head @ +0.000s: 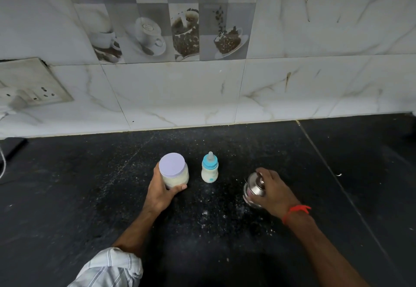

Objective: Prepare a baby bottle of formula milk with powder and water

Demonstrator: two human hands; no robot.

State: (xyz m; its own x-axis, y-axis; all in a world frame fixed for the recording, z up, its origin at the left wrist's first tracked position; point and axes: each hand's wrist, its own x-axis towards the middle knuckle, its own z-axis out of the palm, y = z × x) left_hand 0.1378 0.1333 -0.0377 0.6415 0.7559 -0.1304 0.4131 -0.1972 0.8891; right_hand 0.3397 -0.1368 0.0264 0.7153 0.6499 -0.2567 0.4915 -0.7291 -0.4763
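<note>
Black counter (225, 253) fills the lower frame, and at its centre we see the bottle (209, 168) standing upright, capped, white inside. Our left hand (162, 191) grasps the jar (174, 171) just left of it; our right hand (273, 191) grips a steel pot (254, 188) to the right.

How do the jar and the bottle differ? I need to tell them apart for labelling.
The jar is wider with a flat pale lilac lid; the bottle is slimmer, with a blue collar and a clear teat on top. The left hand grips the jar; the bottle stands free, untouched. Both are upright on the dark counter, both see-through with whitish contents.
</note>
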